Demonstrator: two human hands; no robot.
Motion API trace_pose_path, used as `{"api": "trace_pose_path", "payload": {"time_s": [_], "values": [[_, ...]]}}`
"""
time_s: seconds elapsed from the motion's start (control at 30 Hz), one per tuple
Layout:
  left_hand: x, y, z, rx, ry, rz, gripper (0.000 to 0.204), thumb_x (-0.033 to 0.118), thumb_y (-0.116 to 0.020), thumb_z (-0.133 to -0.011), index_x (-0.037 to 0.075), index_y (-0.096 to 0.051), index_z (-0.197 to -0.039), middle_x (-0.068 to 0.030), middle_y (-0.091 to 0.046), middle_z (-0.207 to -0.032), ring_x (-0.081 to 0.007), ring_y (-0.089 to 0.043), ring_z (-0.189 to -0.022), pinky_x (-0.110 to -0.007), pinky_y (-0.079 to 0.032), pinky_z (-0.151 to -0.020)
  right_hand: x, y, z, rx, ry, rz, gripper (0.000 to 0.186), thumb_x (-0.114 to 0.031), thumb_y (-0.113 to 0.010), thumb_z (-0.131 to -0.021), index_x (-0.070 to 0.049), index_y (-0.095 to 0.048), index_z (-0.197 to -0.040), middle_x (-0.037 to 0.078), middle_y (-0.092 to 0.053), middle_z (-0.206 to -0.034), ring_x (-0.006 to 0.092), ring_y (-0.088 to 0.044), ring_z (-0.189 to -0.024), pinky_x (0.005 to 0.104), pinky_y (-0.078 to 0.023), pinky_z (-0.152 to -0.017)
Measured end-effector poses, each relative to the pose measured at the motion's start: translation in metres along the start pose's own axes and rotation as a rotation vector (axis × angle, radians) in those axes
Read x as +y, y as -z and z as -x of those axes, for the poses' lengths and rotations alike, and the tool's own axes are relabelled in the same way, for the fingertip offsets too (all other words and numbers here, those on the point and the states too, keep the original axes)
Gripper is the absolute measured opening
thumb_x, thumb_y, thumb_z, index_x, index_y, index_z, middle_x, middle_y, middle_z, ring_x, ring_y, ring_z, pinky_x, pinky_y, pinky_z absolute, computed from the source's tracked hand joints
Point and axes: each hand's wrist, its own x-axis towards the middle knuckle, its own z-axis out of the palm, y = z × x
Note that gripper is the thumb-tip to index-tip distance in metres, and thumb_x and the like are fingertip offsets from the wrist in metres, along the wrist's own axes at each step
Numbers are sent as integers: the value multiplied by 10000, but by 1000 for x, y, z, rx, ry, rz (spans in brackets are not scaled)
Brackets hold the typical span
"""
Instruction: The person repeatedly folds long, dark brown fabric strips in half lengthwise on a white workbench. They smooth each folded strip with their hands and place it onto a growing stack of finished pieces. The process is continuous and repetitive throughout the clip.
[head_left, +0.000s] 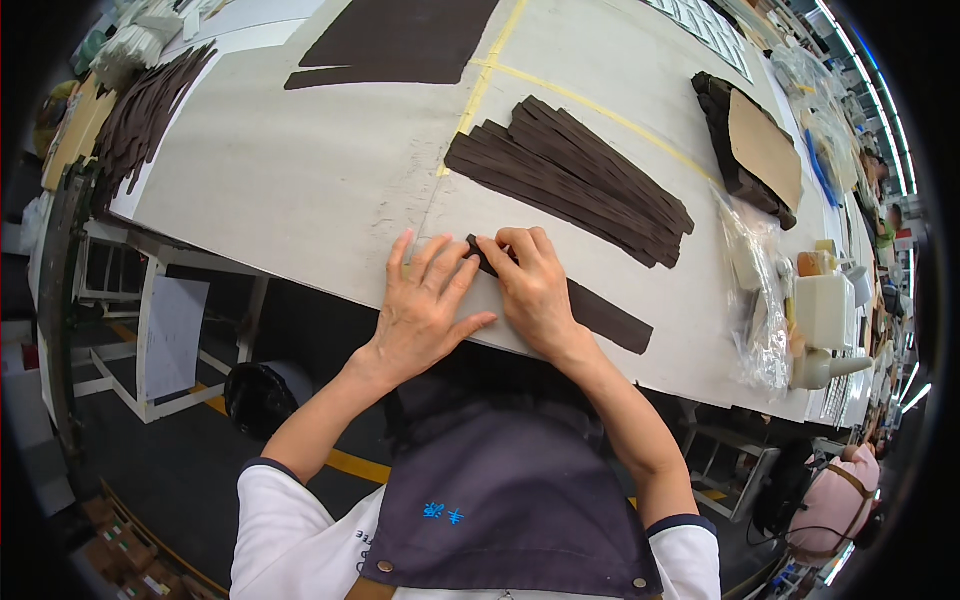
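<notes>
A dark brown strip [612,318] of flat, leather-like material lies near the table's front edge. My right hand [530,285] rests over its middle, thumb and index finger pinching the strip's far left end. My left hand [425,300] lies spread on the table beside that end, its fingertips next to the strip and nothing in its grip. Just beyond my hands is a fanned pile of similar brown strips [570,180]. What the curled fingers of my right hand cover is hidden.
Brown sheets [400,42] lie at the far side, near yellow tape lines [590,98]. More strips [150,115] hang over the left end. At right are a dark bundle with tan board [763,150], clear plastic bags [760,310], a white container [825,312] and a squeeze bottle [815,370].
</notes>
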Motion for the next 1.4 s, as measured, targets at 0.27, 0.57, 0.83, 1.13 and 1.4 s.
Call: {"api": "trace_pose_path", "payload": {"time_s": [0.27,0.57,0.83,1.13,1.4], "values": [[1,12,-13,-175,-14,-58,687,393,-831,-864,3,-590,-1375,-141,-518,-1542,-354,-354,-1516,-640,-151,-1270,-3,10,0,-63,64,110,416,-56,-652,-810,39,-653,-1216,132,-596,-1086,306,-579,-980,398,-509,-870],[1,14,-25,-152,-50,-176,581,114,-729,-897,-2,-557,-1440,-115,-602,-1397,-342,-456,-1423,-646,-156,-1266,27,91,69,-58,65,60,509,96,-672,-722,33,-697,-1226,131,-622,-1026,280,-622,-839,379,-560,-685],[0,22,-32,-246,-127,-274,709,-105,-628,-772,29,-569,-1466,-128,-601,-1348,-350,-481,-1393,-680,-127,-1264,35,119,91,-147,151,101,514,24,-698,-722,75,-685,-1234,128,-619,-1080,263,-627,-855,380,-564,-696],[25,28,-39,-407,-104,-353,850,-135,-634,-766,230,-560,-1531,-209,-511,-1445,-409,-440,-1439,-733,-119,-1239,39,123,96,-174,129,87,490,18,-692,-726,77,-691,-1212,135,-605,-1114,259,-616,-877,372,-565,-709],[26,-1,-31,-229,-152,-162,602,-86,-630,-823,11,-625,-1417,-192,-577,-1398,-338,-532,-1380,-606,-331,-1205,40,123,99,-154,123,88,508,21,-688,-725,78,-673,-1229,128,-597,-1104,256,-607,-868,370,-554,-716]]}}
